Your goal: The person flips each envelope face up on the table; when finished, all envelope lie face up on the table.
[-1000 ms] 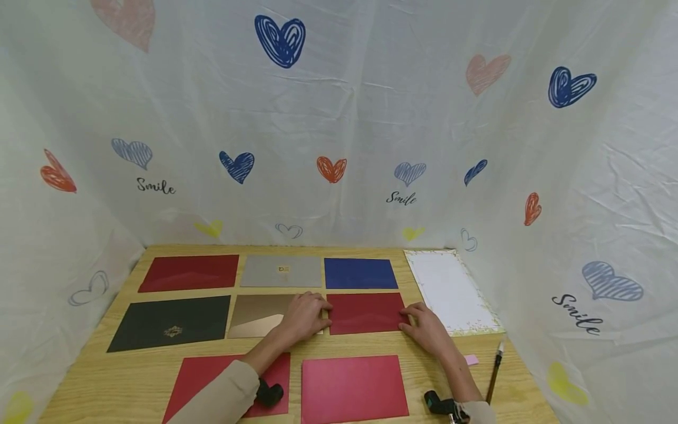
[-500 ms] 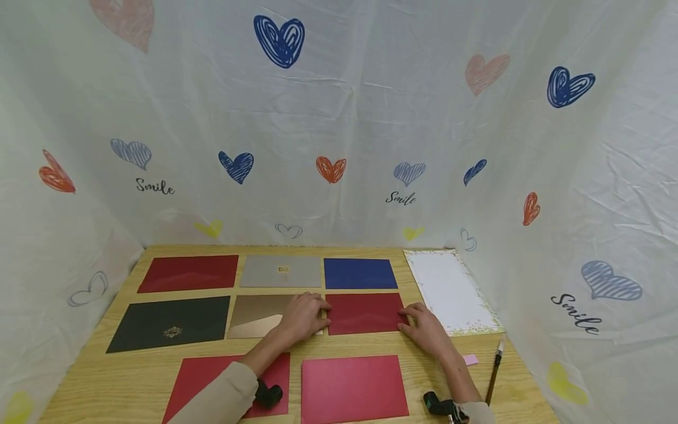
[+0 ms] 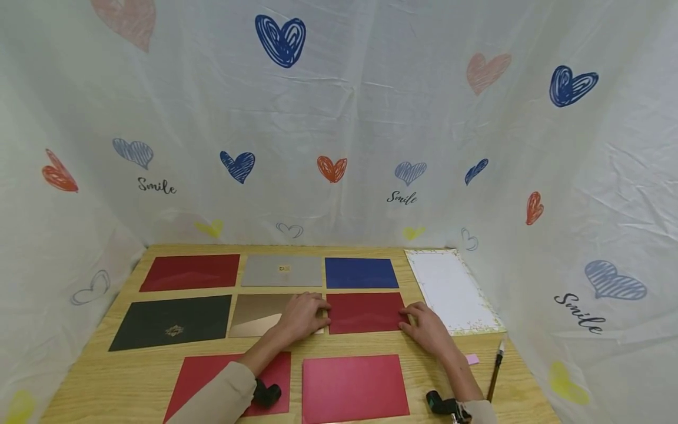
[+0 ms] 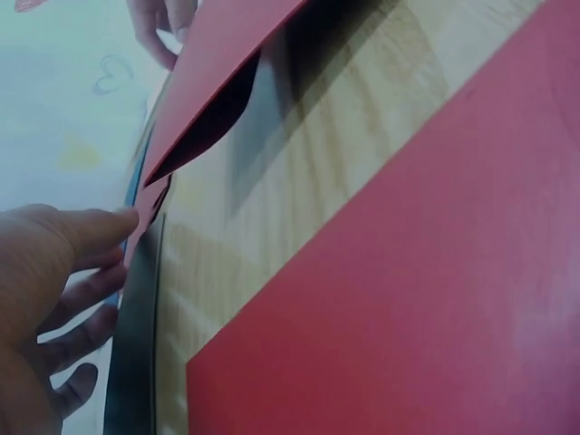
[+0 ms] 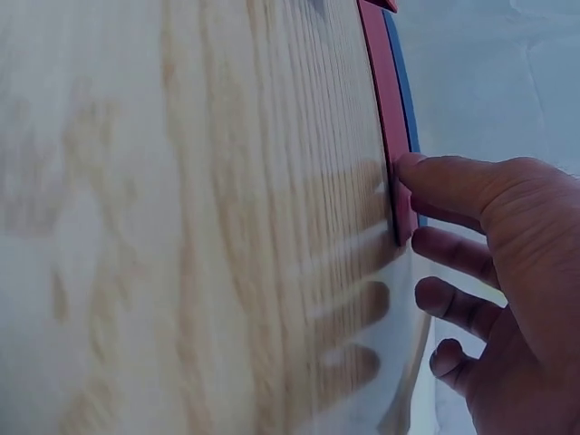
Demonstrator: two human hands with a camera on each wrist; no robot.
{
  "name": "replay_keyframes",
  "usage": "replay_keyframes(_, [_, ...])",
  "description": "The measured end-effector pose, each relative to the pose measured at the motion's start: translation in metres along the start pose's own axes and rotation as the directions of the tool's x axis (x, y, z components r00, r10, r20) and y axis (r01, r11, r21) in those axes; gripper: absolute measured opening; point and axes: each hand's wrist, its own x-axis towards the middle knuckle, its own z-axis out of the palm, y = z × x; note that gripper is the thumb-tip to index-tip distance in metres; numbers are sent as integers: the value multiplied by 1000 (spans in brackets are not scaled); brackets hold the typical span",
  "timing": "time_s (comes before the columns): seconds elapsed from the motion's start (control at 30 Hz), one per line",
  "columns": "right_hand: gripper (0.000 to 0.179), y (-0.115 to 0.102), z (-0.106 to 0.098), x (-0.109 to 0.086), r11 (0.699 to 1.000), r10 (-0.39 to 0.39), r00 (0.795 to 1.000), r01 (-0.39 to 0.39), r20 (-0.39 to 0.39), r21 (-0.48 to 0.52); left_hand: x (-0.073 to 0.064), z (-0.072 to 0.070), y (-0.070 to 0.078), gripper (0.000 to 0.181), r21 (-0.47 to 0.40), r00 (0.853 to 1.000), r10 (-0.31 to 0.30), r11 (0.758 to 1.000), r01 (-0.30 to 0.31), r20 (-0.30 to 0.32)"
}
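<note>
On the table, a dark red envelope (image 3: pixel 365 312) lies flat between my two hands. My left hand (image 3: pixel 302 316) touches its left end with the fingers and thumb spread apart, while the forearm crosses a gold envelope (image 3: pixel 253 321). My right hand (image 3: pixel 425 327) has its fingertips at the right end of the same envelope. In the right wrist view, the thumb (image 5: pixel 426 177) overlaps the envelope's red end (image 5: pixel 385 86), the other fingers loosely bent. The left wrist view shows the left hand (image 4: pixel 45 290) with its thumb tip close to a red edge.
Nearer me lie two brighter red envelopes, one (image 3: pixel 355 388) in front and one (image 3: pixel 201 377) partly under my left sleeve. Behind are red (image 3: pixel 189 272), grey (image 3: pixel 265 272) and blue (image 3: pixel 361 273) envelopes; a dark green one (image 3: pixel 172 315) is left. White bordered paper (image 3: pixel 452 288) and a brush (image 3: pixel 496 371) lie right.
</note>
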Motion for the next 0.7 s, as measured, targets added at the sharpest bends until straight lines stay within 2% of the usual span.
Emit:
replay_keyframes(0.1, [31,-1,-6,0,1000,-8,1000,8,1,-6,-2,-5,-5,27,-57,998,52,997,-50,30])
replay_keyframes(0.2, [29,-3,-14,0,1000,-11,1000,11,15,-1,-6,-12,-12,29,-126,991,92,989,-80,92])
replay_keyframes(0.3, [26,-5,-20,-3,1000,-20,998,19,60,16,-12,-21,-18,32,-210,981,100,976,-64,168])
replay_keyframes(0.4, [24,-8,-25,-6,997,-43,991,35,128,62,-19,-31,-22,33,-255,973,105,966,-51,206])
replay_keyframes(0.57, [22,-6,-30,-10,988,-85,960,46,265,150,-33,-42,-24,32,-214,964,149,972,-102,218])
replay_keyframes(0.7, [25,-5,-34,-15,975,-96,917,8,388,220,-45,-45,-22,36,-174,940,206,971,-163,271])
